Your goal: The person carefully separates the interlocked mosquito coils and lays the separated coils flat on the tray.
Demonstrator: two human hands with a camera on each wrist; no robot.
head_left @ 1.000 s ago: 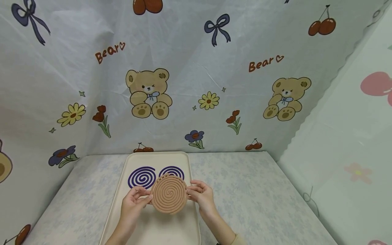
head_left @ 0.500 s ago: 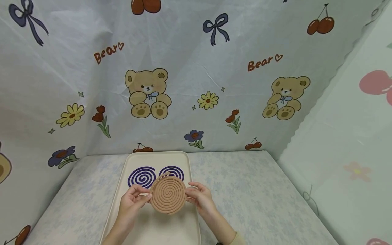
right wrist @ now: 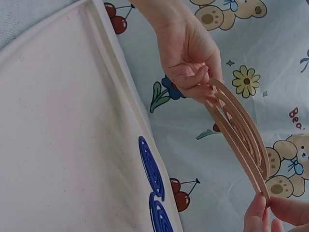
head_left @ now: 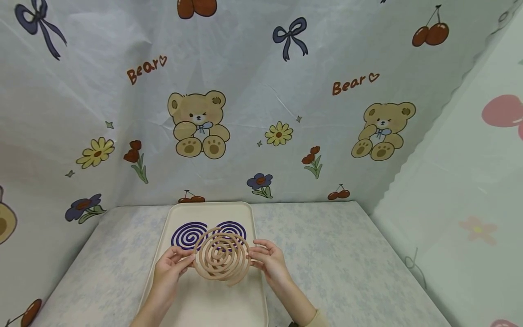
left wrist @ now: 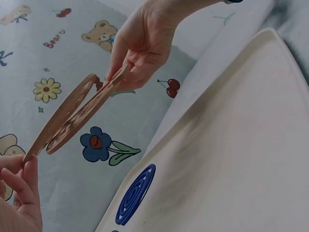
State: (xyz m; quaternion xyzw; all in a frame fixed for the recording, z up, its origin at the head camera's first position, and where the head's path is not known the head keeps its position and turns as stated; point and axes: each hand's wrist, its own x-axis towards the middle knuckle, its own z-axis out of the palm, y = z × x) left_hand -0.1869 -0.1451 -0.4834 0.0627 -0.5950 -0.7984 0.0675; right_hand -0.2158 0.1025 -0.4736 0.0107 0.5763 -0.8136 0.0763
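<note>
Two tan mosquito coils (head_left: 220,255) are held above the tray, partly pulled apart, their spirals overlapping in the head view. My left hand (head_left: 166,269) pinches one coil (left wrist: 54,118) by its left edge. With thumb and fingers, my right hand (head_left: 271,267) pinches the other coil (right wrist: 235,151) by its right edge. A narrow gap shows between the two coils in both wrist views. Behind them, two purple-blue mosquito coils lie side by side on the tray, the left one (head_left: 189,235) mostly in sight and the right one (head_left: 242,230) partly covered.
The cream tray (head_left: 214,304) with a raised rim stands on a pale marbled table (head_left: 327,263). A printed cloth (head_left: 245,68) with bears hangs behind the table, and another pale cloth (head_left: 457,181) stands at the right.
The tan coils lay nested as one flat disc before. Now they are separating, the left hand having shifted left with its coil while the right hand stays nearly in place.
</note>
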